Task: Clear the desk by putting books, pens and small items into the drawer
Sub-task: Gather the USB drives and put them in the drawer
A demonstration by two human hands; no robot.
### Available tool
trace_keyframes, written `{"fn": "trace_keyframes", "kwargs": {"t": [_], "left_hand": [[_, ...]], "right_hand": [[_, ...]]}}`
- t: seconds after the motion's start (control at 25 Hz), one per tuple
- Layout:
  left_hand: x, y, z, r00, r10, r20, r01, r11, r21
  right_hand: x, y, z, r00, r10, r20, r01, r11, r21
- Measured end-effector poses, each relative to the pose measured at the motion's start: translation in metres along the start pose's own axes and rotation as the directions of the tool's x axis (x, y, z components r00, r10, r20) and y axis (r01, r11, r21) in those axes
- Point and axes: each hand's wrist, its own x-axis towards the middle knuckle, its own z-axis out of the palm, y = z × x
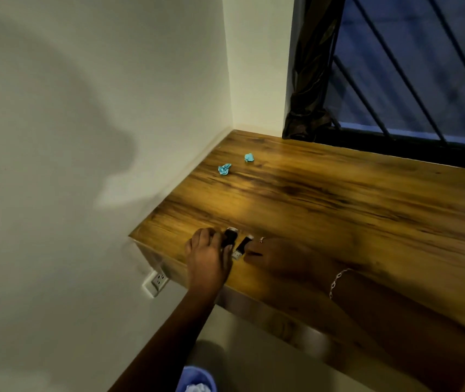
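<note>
The scene was dim and warm-toned, with a soft bright patch on the desk [324, 199] and a broad shadow across the wall [56, 123]. The right hand [270, 256] was smeared by motion blur; the window [423, 66] stayed dark blue, and lines bowed toward the edges

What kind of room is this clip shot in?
Probably a bedroom or home study corner: a wooden desk set against a plain wall, a barred window with a curtain, and a wall socket.

desk [338, 193] centre/right of frame: open wood, free passage | upper-centre: two crumpled blue papers [224, 168], apart | left: wall [84, 108] flush with desk edge | top right: curtain [310, 94], window bars [395, 66] block
</note>
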Motion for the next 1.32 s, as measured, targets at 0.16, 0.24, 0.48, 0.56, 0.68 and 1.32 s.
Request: {"fn": "trace_keyframes", "kwargs": {"t": [0.16, 0.24, 0.48, 0.56, 0.68, 1.32], "left_hand": [[0.003, -0.009, 0.009, 0.998, 0.061, 0.012, -0.060, 0.995, -0.083], [0.004, -0.009, 0.010, 0.995, 0.096, -0.010, -0.096, 0.986, -0.134], [-0.005, 0.013, 0.001, 0.991, 0.103, -0.091, -0.133, 0.878, -0.460], [-0.021, 0.034, -0.010, 0.995, 0.051, -0.088, -0.096, 0.761, -0.641], [-0.050, 0.053, -0.019, 1.000, 0.002, -0.005, -0.005, 0.547, -0.837], [-0.087, -0.043, 0.103, 0.193, -0.265, 0.945, 0.869, -0.400, -0.290]], "right_hand": [[0.005, -0.004, 0.005, 0.998, -0.032, -0.055, 0.031, 0.999, -0.016], [0.001, -0.009, 0.005, 0.992, -0.027, -0.119, 0.024, 0.999, -0.029], [-0.033, -0.027, 0.028, 0.714, 0.238, -0.658, -0.123, 0.968, 0.217], [-0.044, -0.043, 0.035, 0.539, 0.441, -0.718, -0.047, 0.867, 0.497], [-0.060, -0.074, 0.050, 0.442, 0.584, -0.681, 0.098, 0.723, 0.684], [-0.109, -0.044, 0.213, 0.246, 0.771, 0.588, 0.400, -0.633, 0.663]]}}
